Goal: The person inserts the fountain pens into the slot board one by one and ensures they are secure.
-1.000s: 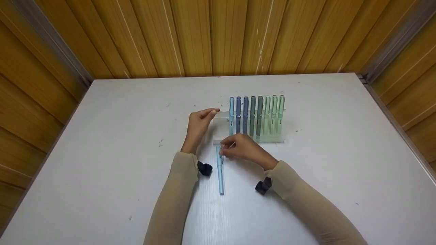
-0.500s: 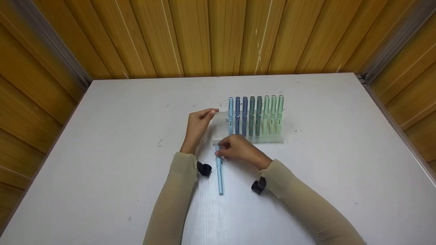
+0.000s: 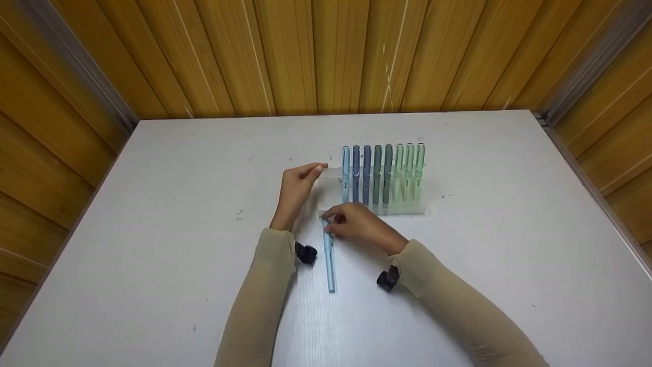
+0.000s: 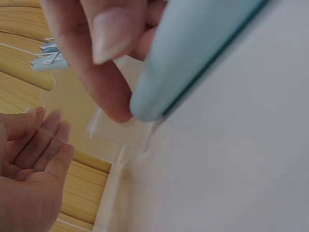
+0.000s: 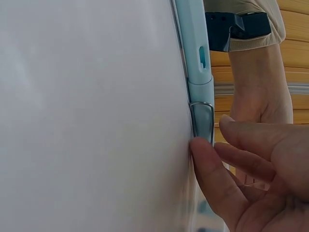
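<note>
My left hand [image 3: 298, 186] holds the upper left edge of a clear pen stand [image 3: 330, 191] between thumb and fingers; the left wrist view shows the left hand [image 4: 34, 169] at the see-through panel. In front of the stand, a light blue capped pen [image 3: 330, 265] lies on the white table, its cap end towards the stand. My right hand [image 3: 356, 221] is at that cap end. In the right wrist view one finger [image 5: 207, 162] of it touches the pen [image 5: 195, 58] just past the wire clip, while the thumb tip stands slightly off the cap.
Several capped pens stand upright in the stand: a light blue one [image 3: 346, 173] at the left, then dark blue [image 3: 361, 173], dark green [image 3: 382, 173] and pale green [image 3: 410, 173]. Yellow wood-like panels [image 3: 326, 56] rise behind the white table [image 3: 153, 214].
My right hand has shifted slightly left, so its fingertips now overlap the pen's cap end. The left hand, the stand and the lying pen have stayed in place.
</note>
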The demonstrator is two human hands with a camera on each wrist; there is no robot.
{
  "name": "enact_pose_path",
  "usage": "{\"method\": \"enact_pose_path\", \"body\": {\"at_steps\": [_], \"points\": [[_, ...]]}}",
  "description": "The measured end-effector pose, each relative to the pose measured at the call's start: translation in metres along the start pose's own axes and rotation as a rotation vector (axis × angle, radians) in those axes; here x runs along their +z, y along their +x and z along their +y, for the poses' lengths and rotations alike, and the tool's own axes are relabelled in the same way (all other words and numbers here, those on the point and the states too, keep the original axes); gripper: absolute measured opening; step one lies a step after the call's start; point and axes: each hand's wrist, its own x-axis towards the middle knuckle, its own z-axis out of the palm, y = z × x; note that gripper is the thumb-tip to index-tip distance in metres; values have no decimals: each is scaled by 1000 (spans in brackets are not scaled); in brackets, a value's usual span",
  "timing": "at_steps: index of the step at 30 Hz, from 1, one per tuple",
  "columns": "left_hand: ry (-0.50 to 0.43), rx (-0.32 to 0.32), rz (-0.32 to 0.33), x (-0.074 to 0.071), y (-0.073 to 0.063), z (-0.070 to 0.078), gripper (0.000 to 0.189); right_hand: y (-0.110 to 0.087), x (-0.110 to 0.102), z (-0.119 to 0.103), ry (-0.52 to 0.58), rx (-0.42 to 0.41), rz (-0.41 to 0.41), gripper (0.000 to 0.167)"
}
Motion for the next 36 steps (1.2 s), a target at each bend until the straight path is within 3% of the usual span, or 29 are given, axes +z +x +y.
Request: {"method": "enact_pose_path", "body": {"at_steps": [13,20,36], "points": [[-24,10,-8,0,1,-2,22,-4,-6,2,-30,-102,-59,28],[-21,9,-6,0,0,-1,22,-6,-8,0,-30,-60,-67,18],[-19,19,-2,0,1,-1,22,-5,-18,-1,-103,-102,-113,5]]}}
